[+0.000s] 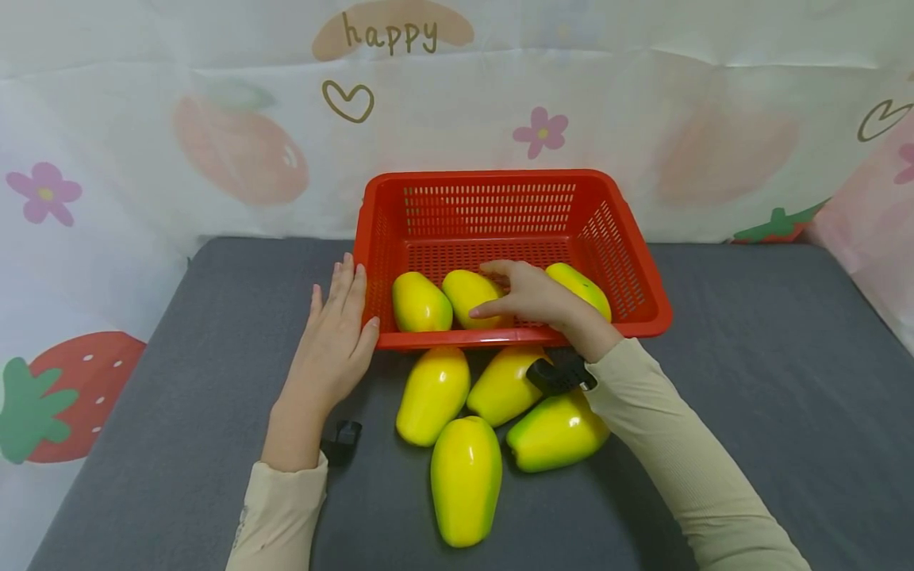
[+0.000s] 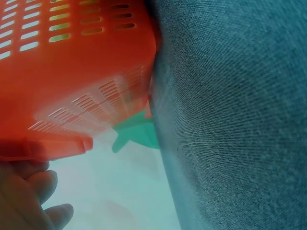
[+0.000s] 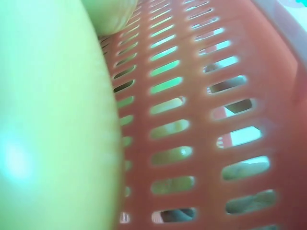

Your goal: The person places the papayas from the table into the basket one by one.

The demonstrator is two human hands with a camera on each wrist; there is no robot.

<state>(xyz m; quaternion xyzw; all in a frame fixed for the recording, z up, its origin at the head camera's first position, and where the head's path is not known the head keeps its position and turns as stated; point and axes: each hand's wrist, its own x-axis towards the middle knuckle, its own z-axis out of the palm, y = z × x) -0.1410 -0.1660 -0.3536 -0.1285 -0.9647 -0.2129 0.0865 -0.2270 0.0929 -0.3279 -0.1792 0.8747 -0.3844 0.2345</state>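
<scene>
The right hand (image 1: pixel 531 297) curls thumb and fingers round a yellow fruit (image 1: pixel 462 293) inside the basket (image 1: pixel 493 339), a span suiting its rounded sides. The left hand (image 1: pixel 330 341), fingers straight, lies against the basket's side, probably steadying it on the counter (image 1: pixel 178 444).

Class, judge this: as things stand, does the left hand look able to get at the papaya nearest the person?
Probably yes: the left hand, holding no fruit, touches the red plastic basket, and bare grey cloth left of that papaya leaves the way free.
</scene>
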